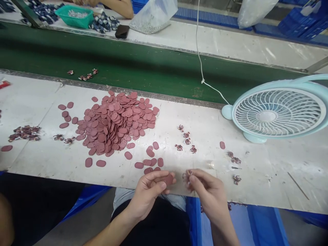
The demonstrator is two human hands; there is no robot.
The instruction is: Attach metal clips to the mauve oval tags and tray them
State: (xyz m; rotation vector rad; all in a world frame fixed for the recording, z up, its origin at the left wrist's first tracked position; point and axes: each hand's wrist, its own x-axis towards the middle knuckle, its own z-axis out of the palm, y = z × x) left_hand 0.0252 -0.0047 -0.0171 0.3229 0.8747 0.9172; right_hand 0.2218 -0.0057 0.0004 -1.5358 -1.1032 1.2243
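Observation:
My left hand (151, 191) pinches a reddish-brown oval disc (167, 179) between thumb and fingers, just over the front edge of the white table. To its right, my right hand (208, 188) grips a small brown-and-white figure-like piece (188, 176), blurred and partly covered by the fingers. The two held parts are apart. Several loose oval discs (148, 162) lie just beyond my left hand. Farther back rises a big heap of the same discs (115, 119). Small brown-and-white pieces (187, 135) are scattered on the table beyond my right hand.
A pale blue fan (279, 111) stands at the right, its white cord (200, 58) running upward. A green conveyor belt (159, 68) crosses behind the table. Beyond it are a teal basket (74, 16), a clear bag (153, 17) and a co-worker's arm (119, 7). A blue bin (266, 225) sits below the table edge.

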